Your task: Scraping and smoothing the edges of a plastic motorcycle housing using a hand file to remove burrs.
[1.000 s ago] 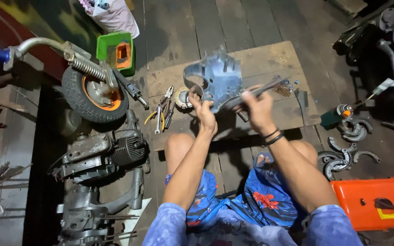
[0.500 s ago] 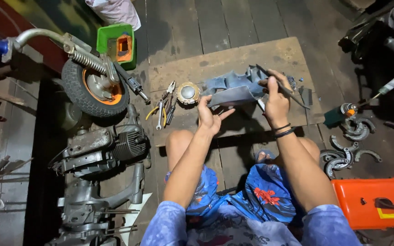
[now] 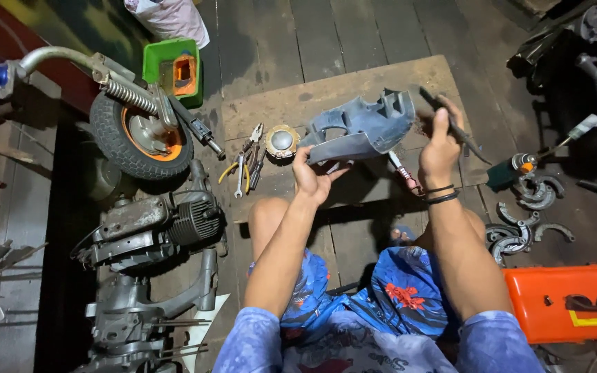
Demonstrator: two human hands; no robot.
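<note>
Head view: left hand [image 3: 310, 178] grips grey casing [image 3: 361, 128], right hand [image 3: 439, 148] clasps rod [image 3: 455, 127]; pliers [image 3: 247, 164] and wheel [image 3: 141, 135] nearby.

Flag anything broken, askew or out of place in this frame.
Nothing looks damaged by accident. A small wheel on its fork and an engine lie loose on the floor, and curved metal shoes lie scattered at right.
</note>
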